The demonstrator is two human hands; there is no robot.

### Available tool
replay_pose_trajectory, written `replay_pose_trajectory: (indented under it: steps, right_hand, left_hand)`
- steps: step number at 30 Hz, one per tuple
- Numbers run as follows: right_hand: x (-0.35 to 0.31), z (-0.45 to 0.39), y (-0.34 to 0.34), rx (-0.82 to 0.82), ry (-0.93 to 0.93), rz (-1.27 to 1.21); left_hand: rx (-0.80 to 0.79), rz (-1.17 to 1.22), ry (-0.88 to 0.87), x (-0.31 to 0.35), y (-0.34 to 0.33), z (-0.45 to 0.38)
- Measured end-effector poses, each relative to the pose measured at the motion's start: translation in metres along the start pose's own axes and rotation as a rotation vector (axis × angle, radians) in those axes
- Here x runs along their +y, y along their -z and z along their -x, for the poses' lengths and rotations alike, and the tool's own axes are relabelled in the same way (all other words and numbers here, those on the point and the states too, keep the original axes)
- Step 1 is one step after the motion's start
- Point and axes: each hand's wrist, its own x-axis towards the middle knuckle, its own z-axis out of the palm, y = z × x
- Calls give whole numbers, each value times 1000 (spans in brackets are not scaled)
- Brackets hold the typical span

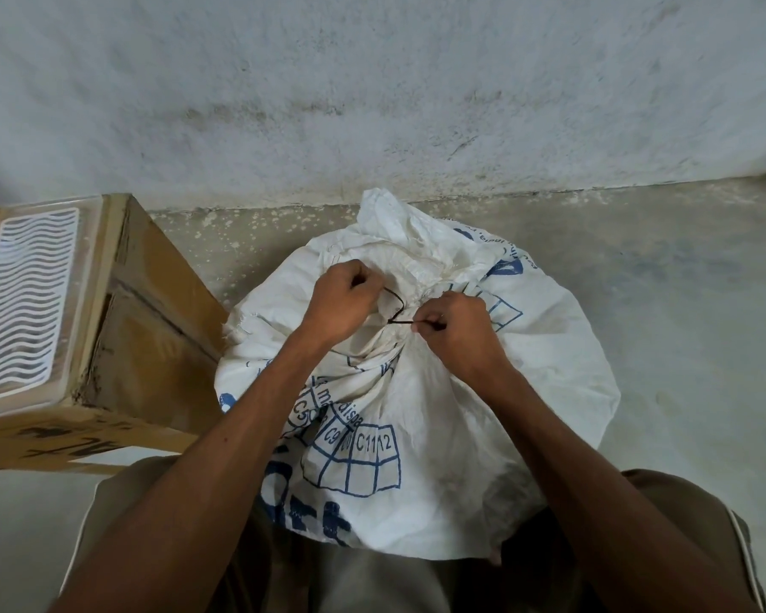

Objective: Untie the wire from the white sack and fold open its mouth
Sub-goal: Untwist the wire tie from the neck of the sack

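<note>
A full white woven sack (483,391) with blue print stands on the floor in front of me, its neck gathered and bunched at the top. A thin dark wire (396,309) loops around the gathered neck. My left hand (343,298) is closed on one end of the wire at the left of the neck. My right hand (454,329) pinches the other end at the right. The loose flap of the sack's mouth (399,227) sticks up behind the tie, toward the wall.
A cardboard box (151,329) stands at the left, close to the sack, with a white plastic grille (23,303) lying on top of it. A stained grey wall (372,90) rises right behind the sack. Bare concrete floor (682,303) lies to the right.
</note>
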Motion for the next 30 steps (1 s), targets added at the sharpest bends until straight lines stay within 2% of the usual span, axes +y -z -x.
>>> replay_pose_trajectory:
  steps: [2, 9, 13, 15, 18, 20, 23, 30]
  right_hand:
    - [1, 0, 0, 4, -1, 1]
    - [-1, 1, -3, 35, -3, 38]
    - [-10, 3, -3, 60, -17, 70]
    - [-13, 5, -5, 54, -9, 88]
    - [-12, 6, -7, 36, 19, 129]
    - [-12, 7, -9, 32, 38, 146]
    - [-16, 7, -10, 43, 51, 140]
    - [-17, 2, -5, 22, 26, 111]
  left_hand:
    - [6, 53, 66, -2, 4, -1]
    - [5, 735, 295, -2, 9, 5]
    - [33, 949, 371, -2, 12, 9]
    - [23, 844, 328, -5, 14, 5]
    - [-170, 267, 155, -13, 7, 6]
    - [-257, -34, 40, -19, 0, 9]
    - [-179, -372, -149, -32, -6, 10]
    - [-160, -357, -119, -35, 9, 4]
